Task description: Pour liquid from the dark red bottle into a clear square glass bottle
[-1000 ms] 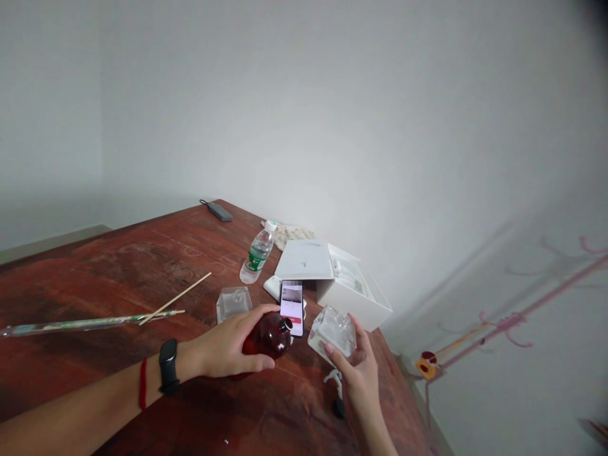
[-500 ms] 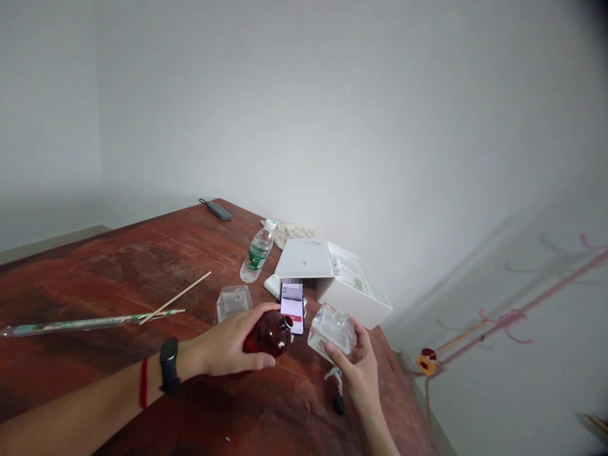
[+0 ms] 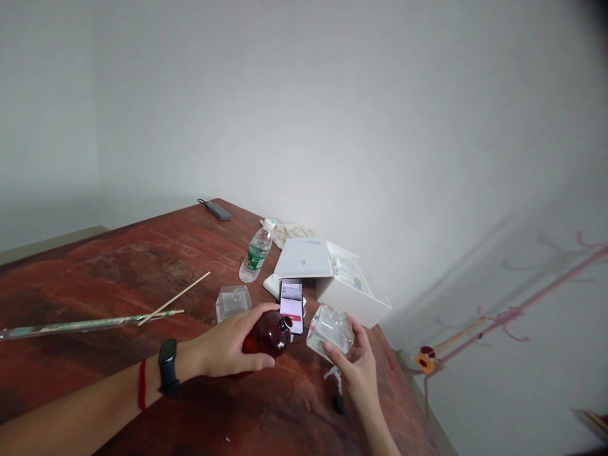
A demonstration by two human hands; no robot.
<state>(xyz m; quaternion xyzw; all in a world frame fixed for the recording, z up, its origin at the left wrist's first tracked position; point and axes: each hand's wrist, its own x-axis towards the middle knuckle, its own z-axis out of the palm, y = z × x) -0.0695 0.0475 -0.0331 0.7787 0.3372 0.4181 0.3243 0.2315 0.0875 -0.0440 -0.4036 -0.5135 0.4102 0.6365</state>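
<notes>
My left hand is wrapped round a dark red-brown bottle, whose uncapped neck tilts to the right. In my right hand is a clear, box-shaped container, gripped between thumb and fingers and held up a little right of the bottle. The two things are apart. Just behind my left hand, a second clear square container stands on the table. Beyond the bottle lies a phone with its screen lit. Beside my right wrist is a small black cap with a white piece above it.
A water bottle stands at the back, near a white box and its lid. Thin wooden sticks, some in a plastic sleeve, lie left. A grey device rests at the far edge; a pink rack leans right.
Almost nothing differs. Both hands hold the same things in nearly the same places; the whole view has shifted very slightly.
</notes>
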